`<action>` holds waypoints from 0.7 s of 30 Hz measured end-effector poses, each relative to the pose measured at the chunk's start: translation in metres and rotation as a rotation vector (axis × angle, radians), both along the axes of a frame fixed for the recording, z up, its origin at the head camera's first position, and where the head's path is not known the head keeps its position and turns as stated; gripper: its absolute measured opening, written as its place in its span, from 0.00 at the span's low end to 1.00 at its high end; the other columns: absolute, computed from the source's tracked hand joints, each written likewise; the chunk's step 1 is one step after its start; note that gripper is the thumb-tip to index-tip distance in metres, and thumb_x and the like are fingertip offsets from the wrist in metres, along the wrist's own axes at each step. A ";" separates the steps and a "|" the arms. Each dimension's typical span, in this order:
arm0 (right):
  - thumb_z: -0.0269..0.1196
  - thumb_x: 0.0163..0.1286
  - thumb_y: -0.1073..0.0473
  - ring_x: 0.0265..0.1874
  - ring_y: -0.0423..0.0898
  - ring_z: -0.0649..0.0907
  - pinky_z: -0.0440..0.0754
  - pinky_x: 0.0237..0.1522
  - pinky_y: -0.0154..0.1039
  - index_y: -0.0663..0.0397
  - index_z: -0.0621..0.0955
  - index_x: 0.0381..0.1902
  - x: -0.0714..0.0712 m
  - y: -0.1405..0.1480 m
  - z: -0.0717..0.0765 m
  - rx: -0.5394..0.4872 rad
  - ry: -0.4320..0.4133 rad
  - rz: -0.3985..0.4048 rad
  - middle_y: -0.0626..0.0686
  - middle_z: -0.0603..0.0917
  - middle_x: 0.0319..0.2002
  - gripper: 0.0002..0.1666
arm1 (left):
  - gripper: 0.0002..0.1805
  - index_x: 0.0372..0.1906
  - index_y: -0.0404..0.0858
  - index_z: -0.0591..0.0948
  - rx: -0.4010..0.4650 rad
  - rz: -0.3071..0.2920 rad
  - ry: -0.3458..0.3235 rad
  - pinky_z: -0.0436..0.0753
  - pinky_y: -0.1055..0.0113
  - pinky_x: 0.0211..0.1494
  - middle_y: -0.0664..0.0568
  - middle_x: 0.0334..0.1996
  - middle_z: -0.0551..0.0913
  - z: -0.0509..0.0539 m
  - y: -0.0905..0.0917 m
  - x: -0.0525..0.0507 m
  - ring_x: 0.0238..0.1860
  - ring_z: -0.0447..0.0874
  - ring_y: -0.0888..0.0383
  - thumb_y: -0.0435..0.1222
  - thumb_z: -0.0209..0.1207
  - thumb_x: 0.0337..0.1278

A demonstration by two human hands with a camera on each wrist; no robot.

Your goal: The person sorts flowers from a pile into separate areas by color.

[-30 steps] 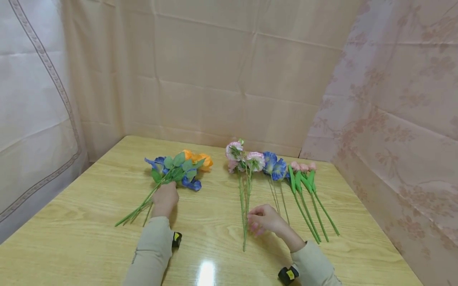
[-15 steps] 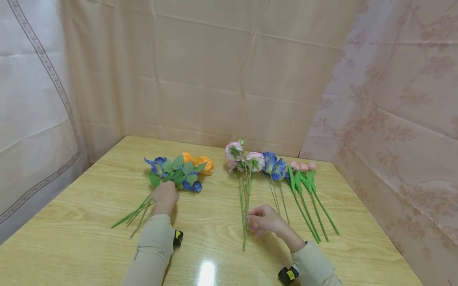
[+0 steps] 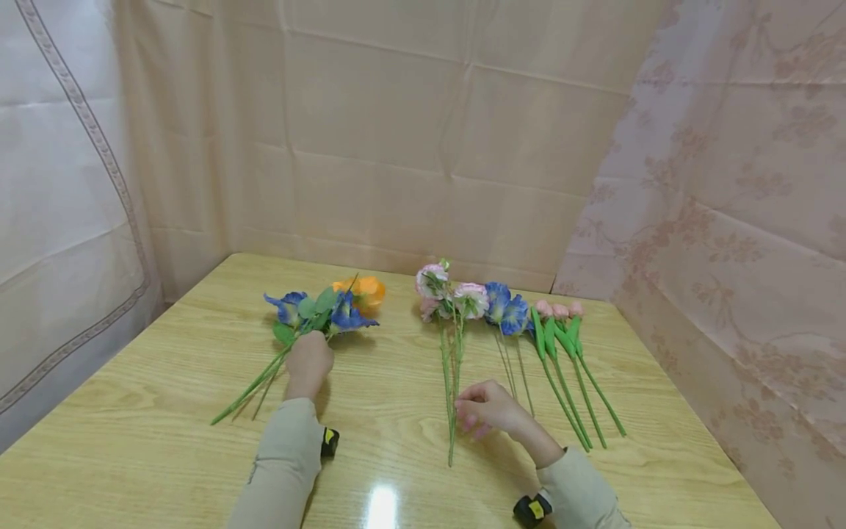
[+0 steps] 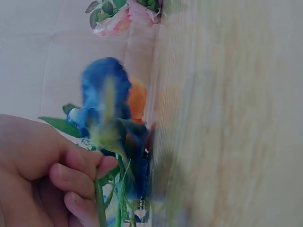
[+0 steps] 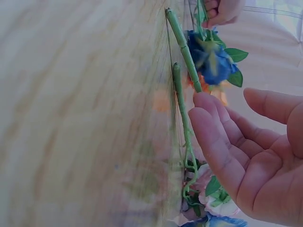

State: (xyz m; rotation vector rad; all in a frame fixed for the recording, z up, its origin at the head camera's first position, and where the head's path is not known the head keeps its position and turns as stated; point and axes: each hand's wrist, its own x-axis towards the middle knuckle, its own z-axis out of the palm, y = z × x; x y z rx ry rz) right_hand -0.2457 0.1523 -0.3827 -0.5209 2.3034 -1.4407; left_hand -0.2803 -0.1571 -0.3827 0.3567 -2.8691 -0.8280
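At the left of the head view my left hand [image 3: 309, 364] pinches green stems [image 3: 254, 387] below a mixed bunch. A blue flower [image 3: 346, 314] rises just beyond the fingers, with green leaves [image 3: 316, 307] and orange flowers [image 3: 366, 292] behind. In the left wrist view the thumb and fingers close round a stem [image 4: 100, 201], under a blurred blue bloom [image 4: 105, 87]. My right hand [image 3: 496, 406] lies relaxed beside the stems of the pink and white flowers [image 3: 471, 300]. Its fingers [image 5: 208, 127] are loosely bent near a stem end [image 5: 185, 52]; contact is unclear.
Right of the pink and white flowers lie blue flowers [image 3: 507, 308] on thin stems. Farther right are several pink tulips [image 3: 560, 308] with green stems. Curtains [image 3: 423, 132] hang behind the wooden table [image 3: 390, 411] and along both sides.
At the left, the near blue flower has risen and turned, now covering some of the leaves. Stem ends there shifted left, then partly back. The right hand stays in place.
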 end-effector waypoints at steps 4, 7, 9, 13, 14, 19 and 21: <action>0.54 0.65 0.63 0.22 0.51 0.80 0.80 0.22 0.47 0.76 0.76 0.40 0.000 0.000 -0.001 -0.003 -0.008 0.006 0.58 0.80 0.25 0.16 | 0.13 0.22 0.27 0.78 -0.016 -0.002 0.080 0.76 0.54 0.22 0.36 0.25 0.79 0.001 0.003 -0.001 0.27 0.79 0.44 0.24 0.44 0.54; 0.54 0.65 0.63 0.22 0.51 0.81 0.80 0.22 0.46 0.76 0.76 0.39 0.000 0.000 0.000 0.001 -0.010 0.009 0.58 0.80 0.25 0.16 | 0.14 0.21 0.27 0.77 -0.029 -0.010 0.150 0.77 0.54 0.23 0.35 0.24 0.79 0.002 0.006 -0.001 0.26 0.79 0.42 0.24 0.44 0.55; 0.54 0.65 0.62 0.22 0.51 0.80 0.80 0.22 0.46 0.76 0.76 0.39 0.001 0.000 0.000 0.003 -0.011 0.009 0.58 0.80 0.25 0.16 | 0.14 0.22 0.26 0.77 -0.026 -0.014 0.174 0.77 0.53 0.24 0.35 0.24 0.79 0.003 0.008 0.000 0.25 0.79 0.41 0.26 0.45 0.58; 0.55 0.65 0.62 0.22 0.52 0.80 0.80 0.22 0.45 0.76 0.76 0.39 0.003 -0.001 0.002 0.003 -0.006 0.012 0.59 0.80 0.25 0.16 | 0.17 0.24 0.24 0.77 -0.002 -0.016 0.169 0.77 0.53 0.24 0.34 0.23 0.79 0.007 0.012 0.000 0.25 0.79 0.41 0.32 0.46 0.62; 0.55 0.65 0.62 0.22 0.53 0.80 0.80 0.21 0.45 0.76 0.76 0.39 0.003 -0.001 0.002 0.002 -0.003 0.014 0.59 0.80 0.25 0.16 | 0.17 0.24 0.24 0.78 0.012 -0.013 0.164 0.77 0.53 0.24 0.34 0.24 0.79 0.008 0.013 0.001 0.26 0.79 0.40 0.33 0.46 0.63; 0.54 0.65 0.62 0.21 0.52 0.80 0.80 0.22 0.47 0.76 0.76 0.40 0.003 0.000 0.003 -0.003 0.017 0.023 0.59 0.80 0.24 0.16 | 0.17 0.24 0.26 0.77 0.077 -0.054 0.219 0.76 0.52 0.27 0.35 0.24 0.78 0.015 0.023 0.004 0.27 0.78 0.41 0.33 0.45 0.63; 0.54 0.66 0.62 0.21 0.49 0.79 0.80 0.22 0.47 0.76 0.76 0.40 0.003 0.000 0.004 -0.008 0.023 0.028 0.59 0.80 0.24 0.17 | 0.16 0.25 0.27 0.77 0.113 -0.089 0.260 0.76 0.54 0.29 0.37 0.25 0.79 0.019 0.027 0.006 0.26 0.78 0.44 0.32 0.45 0.63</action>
